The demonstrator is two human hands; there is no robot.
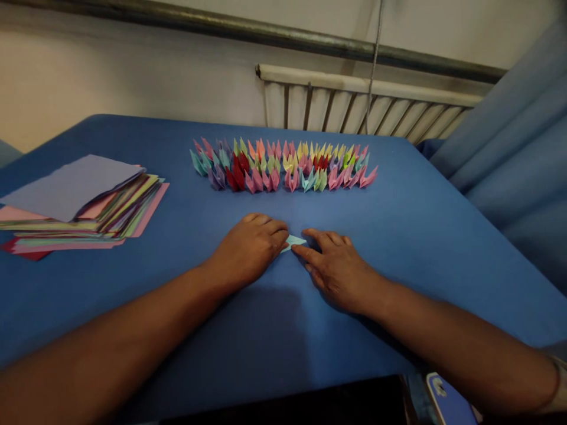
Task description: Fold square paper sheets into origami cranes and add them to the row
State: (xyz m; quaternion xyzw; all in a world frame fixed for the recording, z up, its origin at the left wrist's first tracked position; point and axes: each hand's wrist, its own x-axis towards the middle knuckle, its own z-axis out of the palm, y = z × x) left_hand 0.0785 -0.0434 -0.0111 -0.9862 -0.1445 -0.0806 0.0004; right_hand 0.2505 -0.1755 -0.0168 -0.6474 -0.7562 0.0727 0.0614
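A small piece of folded light-blue paper [294, 241] lies on the blue tabletop between my hands, its pointed end toward the right. My left hand [254, 243] is closed over the paper's left part, which its fingers hide. At the pointed end, my right hand [336, 262] has thumb and forefinger apart, one on each side of the tip. The thumb appears to touch the near edge of the paper. Beyond the hands stand several rows of folded paper cranes [292, 179] in pink, red, yellow, green, purple and teal.
At the left is a loose stack of coloured paper sheets [75, 186], a lavender one on top. The blue table [199, 354] reaches back toward a wall with a radiator [354, 97] and a pipe [230, 26]. A blue curtain [518, 153] hangs at the right.
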